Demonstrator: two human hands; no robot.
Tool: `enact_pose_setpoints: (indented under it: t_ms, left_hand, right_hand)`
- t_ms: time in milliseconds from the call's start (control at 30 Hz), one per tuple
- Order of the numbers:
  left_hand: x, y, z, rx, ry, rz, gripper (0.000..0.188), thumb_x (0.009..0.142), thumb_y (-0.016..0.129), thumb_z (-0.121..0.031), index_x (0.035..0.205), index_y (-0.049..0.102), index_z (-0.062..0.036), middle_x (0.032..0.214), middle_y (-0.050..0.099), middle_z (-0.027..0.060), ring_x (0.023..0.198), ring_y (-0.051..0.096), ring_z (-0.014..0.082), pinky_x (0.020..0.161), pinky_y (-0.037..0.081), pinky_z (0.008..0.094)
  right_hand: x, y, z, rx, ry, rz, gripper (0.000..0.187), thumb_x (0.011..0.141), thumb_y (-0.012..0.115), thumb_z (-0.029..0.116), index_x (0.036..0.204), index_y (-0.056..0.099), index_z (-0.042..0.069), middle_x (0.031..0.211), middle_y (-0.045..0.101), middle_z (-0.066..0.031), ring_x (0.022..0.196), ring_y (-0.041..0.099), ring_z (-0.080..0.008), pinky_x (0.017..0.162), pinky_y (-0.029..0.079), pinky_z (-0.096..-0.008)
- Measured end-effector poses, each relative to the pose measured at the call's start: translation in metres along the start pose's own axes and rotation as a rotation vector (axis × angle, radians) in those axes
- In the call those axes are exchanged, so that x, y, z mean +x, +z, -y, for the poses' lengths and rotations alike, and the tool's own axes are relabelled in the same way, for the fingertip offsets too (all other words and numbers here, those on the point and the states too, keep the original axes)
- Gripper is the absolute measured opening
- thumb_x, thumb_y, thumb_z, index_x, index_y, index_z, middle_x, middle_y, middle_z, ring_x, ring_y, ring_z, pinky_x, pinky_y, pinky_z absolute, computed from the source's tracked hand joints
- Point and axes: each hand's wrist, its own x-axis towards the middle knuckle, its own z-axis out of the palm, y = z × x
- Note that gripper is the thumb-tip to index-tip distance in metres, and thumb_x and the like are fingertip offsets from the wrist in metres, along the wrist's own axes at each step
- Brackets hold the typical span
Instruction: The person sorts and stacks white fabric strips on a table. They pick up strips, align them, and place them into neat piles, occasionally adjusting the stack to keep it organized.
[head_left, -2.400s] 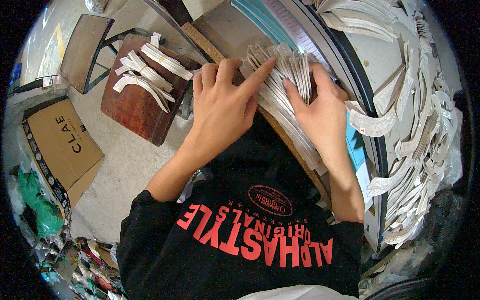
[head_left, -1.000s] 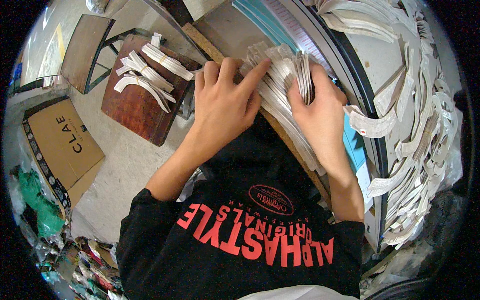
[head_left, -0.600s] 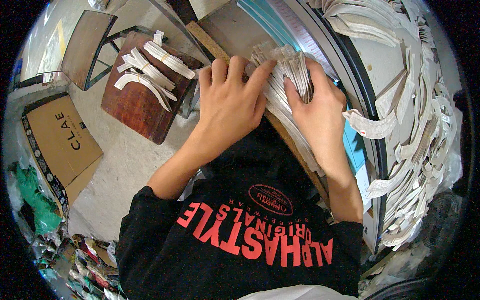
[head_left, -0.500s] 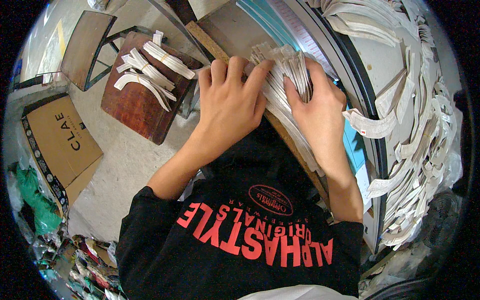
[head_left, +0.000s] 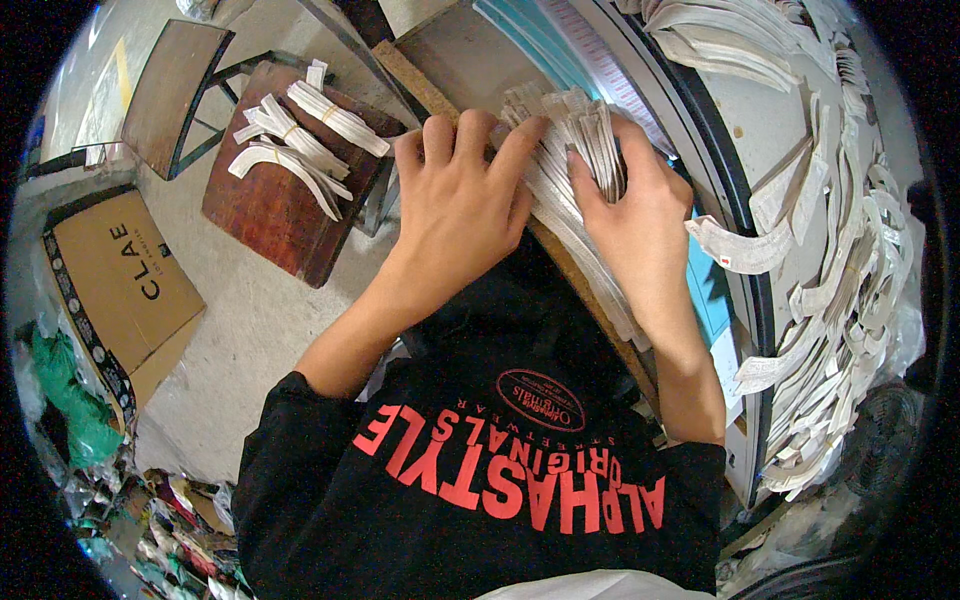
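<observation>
My right hand (head_left: 640, 205) is closed round a thick bundle of pale, flat strips (head_left: 592, 135), with the thumb on the near side and the fingers along its right edge. Further strips (head_left: 575, 230) lie in a long stack below it, along a wooden edge. My left hand (head_left: 455, 190) is at the left side of the strips, fingers spread and bent downward. Its index finger touches the strips near their far ends; the other fingertips are hidden. Whether the strips are paper or cloth cannot be told.
On the left, a brown wooden stool (head_left: 270, 220) bears several banded white strip bundles (head_left: 300, 145). Nearby are a cardboard box (head_left: 130, 285) and a dark chair (head_left: 175, 95). Many curved strips (head_left: 850, 290) cover the right-hand surface, past a black-edged ledge (head_left: 745, 200).
Both hands stay almost in place. The strips' ends by my right thumb have shifted slightly and look a little more fanned.
</observation>
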Motion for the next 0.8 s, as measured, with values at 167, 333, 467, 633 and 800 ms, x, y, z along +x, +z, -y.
enact_pose_setpoints:
  t_ms: [167, 333, 467, 633, 800]
  left_hand:
    - [0.0027, -0.0039, -0.0048, 0.041, -0.032, 0.046, 0.056, 0.089, 0.070, -0.023, 0.145, 0.063, -0.0243, 0.118, 0.058, 0.0126, 0.108, 0.054, 0.0347, 0.092, 0.043, 0.0523]
    - [0.0023, -0.0060, -0.0024, 0.056, 0.005, 0.062, 0.063, 0.089, 0.071, -0.025, 0.151, 0.061, -0.0338, 0.117, 0.059, 0.0117, 0.108, 0.054, 0.0338, 0.094, 0.042, 0.0522]
    - [0.0006, -0.0042, 0.0010, 0.055, 0.027, 0.048, 0.069, 0.090, 0.071, -0.024, 0.155, 0.058, -0.0385, 0.118, 0.059, 0.0103, 0.108, 0.054, 0.0325, 0.095, 0.041, 0.0510]
    - [0.0026, -0.0082, 0.0006, 0.056, 0.047, 0.047, 0.069, 0.088, 0.074, -0.026, 0.154, 0.059, -0.0410, 0.114, 0.058, 0.0081, 0.104, 0.053, 0.0300, 0.092, 0.040, 0.0498]
    - [0.0027, -0.0082, 0.0013, 0.060, 0.062, 0.028, 0.066, 0.087, 0.076, -0.027, 0.150, 0.063, -0.0399, 0.111, 0.057, 0.0065, 0.103, 0.053, 0.0289, 0.092, 0.039, 0.0499]
  right_hand:
    - [0.0005, 0.0009, -0.0001, -0.014, -0.017, -0.028, 0.042, 0.092, 0.081, 0.018, 0.128, 0.068, 0.001, 0.100, 0.076, -0.0281, 0.091, 0.077, -0.0446, 0.077, 0.062, -0.0490]
    - [0.0011, 0.0031, -0.0027, 0.002, -0.057, -0.054, 0.039, 0.092, 0.081, 0.019, 0.125, 0.068, 0.002, 0.096, 0.076, -0.0272, 0.087, 0.077, -0.0447, 0.074, 0.062, -0.0496]
    - [0.0005, -0.0003, 0.0013, 0.000, -0.008, -0.020, 0.037, 0.094, 0.080, 0.019, 0.125, 0.069, 0.002, 0.097, 0.077, -0.0262, 0.089, 0.077, -0.0439, 0.077, 0.061, -0.0482]
    - [0.0011, -0.0006, -0.0013, 0.005, -0.019, -0.035, 0.034, 0.096, 0.077, 0.018, 0.125, 0.070, 0.002, 0.096, 0.077, -0.0263, 0.087, 0.077, -0.0432, 0.075, 0.061, -0.0472]
    - [0.0010, -0.0003, -0.0002, 0.027, -0.026, -0.049, 0.029, 0.095, 0.073, 0.015, 0.122, 0.069, 0.003, 0.091, 0.075, -0.0269, 0.084, 0.076, -0.0456, 0.069, 0.060, -0.0513]
